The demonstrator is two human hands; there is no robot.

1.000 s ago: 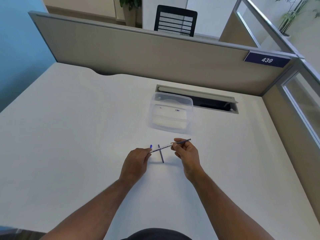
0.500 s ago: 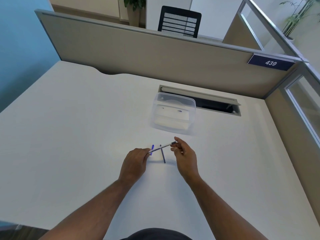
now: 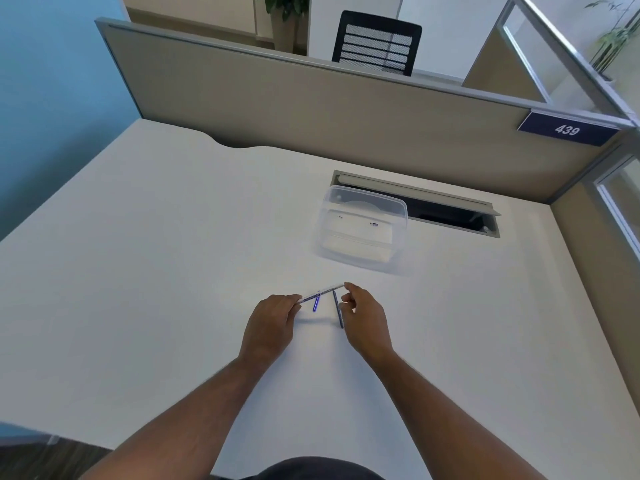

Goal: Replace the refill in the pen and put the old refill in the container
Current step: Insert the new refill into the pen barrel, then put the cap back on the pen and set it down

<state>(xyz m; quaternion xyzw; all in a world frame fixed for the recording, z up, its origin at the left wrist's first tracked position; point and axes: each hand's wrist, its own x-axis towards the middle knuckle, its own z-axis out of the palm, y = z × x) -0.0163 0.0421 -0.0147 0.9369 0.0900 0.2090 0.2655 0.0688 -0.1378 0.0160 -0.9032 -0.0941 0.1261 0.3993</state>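
A slim white pen barrel (image 3: 322, 292) with blue print hangs just above the desk, held at both ends. My left hand (image 3: 272, 323) pinches its left end. The fingertips of my right hand (image 3: 363, 315) pinch its right end. Under the barrel a short blue cap (image 3: 315, 304) lies on the desk. A dark thin refill (image 3: 337, 308) lies beside it, close to my right hand. The clear plastic container (image 3: 401, 216) stands open farther back, to the right of the hands.
A cable slot (image 3: 450, 213) with a raised flap is cut into the white desk (image 3: 156, 254) behind the container. A beige partition (image 3: 311, 109) closes the far edge, with a glass panel on the right. The desk's near edge runs under my forearms.
The thin refill that stuck out of the barrel's right end has slid inside. My right hand moved left up to the barrel's end. The left hand stayed put.
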